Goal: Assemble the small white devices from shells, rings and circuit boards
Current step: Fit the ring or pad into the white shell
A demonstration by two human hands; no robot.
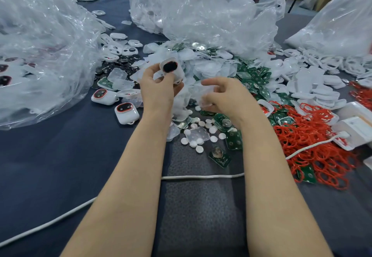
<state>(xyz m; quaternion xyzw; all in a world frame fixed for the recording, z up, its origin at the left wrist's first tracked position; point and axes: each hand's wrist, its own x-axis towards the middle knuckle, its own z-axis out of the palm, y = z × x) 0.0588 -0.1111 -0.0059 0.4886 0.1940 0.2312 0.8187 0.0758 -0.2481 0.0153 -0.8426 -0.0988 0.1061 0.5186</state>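
Observation:
My left hand (159,87) grips a white shell (172,70) with a dark round window and a red ring in its face, held up above the table. My right hand (223,94) is beside it, fingers curled round a translucent plastic piece (203,91) that is blurred. Two assembled white devices (126,113) lie on the dark cloth to the left of my left wrist. Green circuit boards (251,75) are heaped behind and to the right of my hands, more lie near my right forearm. Red rings (314,140) form a pile at the right.
Large clear plastic bags (40,45) with parts stand at the left, back and far right. White shells (324,91) are stacked at the right. Small white round pads (199,136) lie between my forearms. A white cable (201,176) crosses the cloth under my arms.

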